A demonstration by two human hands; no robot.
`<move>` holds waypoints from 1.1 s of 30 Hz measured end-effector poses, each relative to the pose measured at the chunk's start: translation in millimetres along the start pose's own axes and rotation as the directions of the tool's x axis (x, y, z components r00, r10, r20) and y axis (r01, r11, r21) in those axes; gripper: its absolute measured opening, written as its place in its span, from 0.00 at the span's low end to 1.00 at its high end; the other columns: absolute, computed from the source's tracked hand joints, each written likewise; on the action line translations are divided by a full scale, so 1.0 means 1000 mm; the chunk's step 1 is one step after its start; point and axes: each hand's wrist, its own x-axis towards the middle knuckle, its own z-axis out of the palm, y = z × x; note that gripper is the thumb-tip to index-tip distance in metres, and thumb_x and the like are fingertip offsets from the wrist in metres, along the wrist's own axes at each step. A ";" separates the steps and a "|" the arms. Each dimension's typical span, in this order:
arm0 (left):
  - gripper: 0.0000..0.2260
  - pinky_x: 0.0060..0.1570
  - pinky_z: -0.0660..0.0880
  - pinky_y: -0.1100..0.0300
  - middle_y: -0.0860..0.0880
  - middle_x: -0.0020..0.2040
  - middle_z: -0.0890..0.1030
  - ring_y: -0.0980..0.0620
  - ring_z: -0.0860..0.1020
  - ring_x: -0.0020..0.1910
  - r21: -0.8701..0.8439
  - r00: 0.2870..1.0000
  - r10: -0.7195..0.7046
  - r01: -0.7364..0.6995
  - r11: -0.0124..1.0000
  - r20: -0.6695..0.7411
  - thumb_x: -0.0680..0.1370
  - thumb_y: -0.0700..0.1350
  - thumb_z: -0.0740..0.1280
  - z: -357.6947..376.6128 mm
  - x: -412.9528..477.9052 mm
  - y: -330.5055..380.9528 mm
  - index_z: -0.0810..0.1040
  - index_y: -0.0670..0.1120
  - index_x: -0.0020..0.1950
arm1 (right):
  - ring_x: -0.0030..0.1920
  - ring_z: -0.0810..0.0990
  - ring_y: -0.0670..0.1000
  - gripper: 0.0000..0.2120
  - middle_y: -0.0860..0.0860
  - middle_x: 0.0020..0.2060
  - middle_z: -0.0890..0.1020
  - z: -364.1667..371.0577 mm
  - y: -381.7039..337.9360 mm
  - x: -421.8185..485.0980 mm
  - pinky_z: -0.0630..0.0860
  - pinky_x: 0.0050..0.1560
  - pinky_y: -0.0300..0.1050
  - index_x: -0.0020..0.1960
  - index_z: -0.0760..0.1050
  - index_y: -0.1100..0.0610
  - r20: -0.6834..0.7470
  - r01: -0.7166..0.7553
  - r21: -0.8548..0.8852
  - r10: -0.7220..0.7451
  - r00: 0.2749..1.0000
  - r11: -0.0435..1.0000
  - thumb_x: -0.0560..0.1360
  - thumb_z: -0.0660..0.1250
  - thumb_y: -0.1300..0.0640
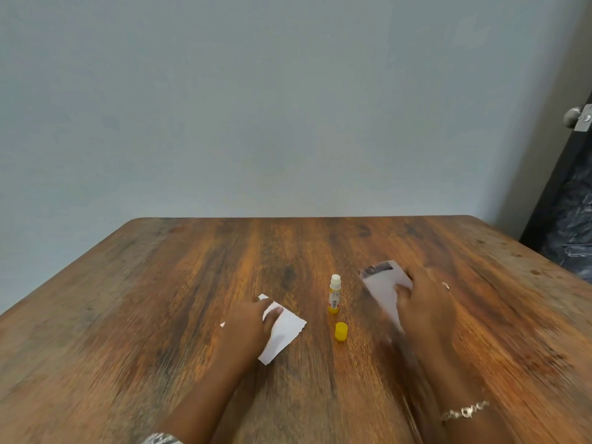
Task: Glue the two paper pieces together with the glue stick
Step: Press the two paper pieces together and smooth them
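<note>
A glue stick [334, 293] stands upright and uncapped mid-table, its white glue tip showing. Its yellow cap [341, 331] stands just in front of it. A white paper piece [286, 328] lies flat left of the stick, and my left hand [248, 325] rests on it with the thumb pressing its upper part. A second paper piece [381, 285], with a dark printed strip at its far edge, is to the right of the stick. My right hand [423, 302] grips it, thumb on top; the image is blurred there.
The wooden table [192, 283] reaches back to a grey wall. A dark door with a metal knob [575, 116] stands at the right, beyond the table's right edge. Bracelets are on both of my wrists.
</note>
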 end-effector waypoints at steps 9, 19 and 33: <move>0.10 0.34 0.78 0.57 0.44 0.43 0.84 0.48 0.81 0.40 -0.853 0.886 -0.275 0.445 0.271 0.374 0.74 0.47 0.67 -0.047 -0.008 0.046 0.80 0.41 0.49 | 0.35 0.82 0.55 0.16 0.54 0.35 0.83 0.007 -0.077 -0.080 0.79 0.35 0.48 0.38 0.80 0.55 -0.014 0.675 -0.047 -0.676 0.737 0.737 0.53 0.81 0.60; 0.04 0.39 0.75 0.57 0.46 0.47 0.83 0.49 0.81 0.45 -0.761 0.931 -0.272 0.356 0.542 0.243 0.74 0.39 0.66 -0.075 -0.004 -0.015 0.80 0.42 0.47 | 0.51 0.78 0.48 0.13 0.48 0.52 0.80 0.037 -0.072 -0.081 0.76 0.52 0.44 0.57 0.75 0.55 0.380 -0.320 0.737 0.027 0.925 0.595 0.73 0.66 0.63; 0.12 0.46 0.74 0.57 0.42 0.51 0.80 0.47 0.77 0.48 -0.102 0.914 -0.366 0.387 0.917 0.174 0.73 0.48 0.68 -0.009 0.045 -0.026 0.77 0.41 0.50 | 0.35 0.83 0.46 0.11 0.46 0.36 0.86 0.055 -0.052 -0.094 0.77 0.28 0.36 0.37 0.81 0.50 0.408 -0.412 0.806 0.104 0.907 0.424 0.72 0.67 0.65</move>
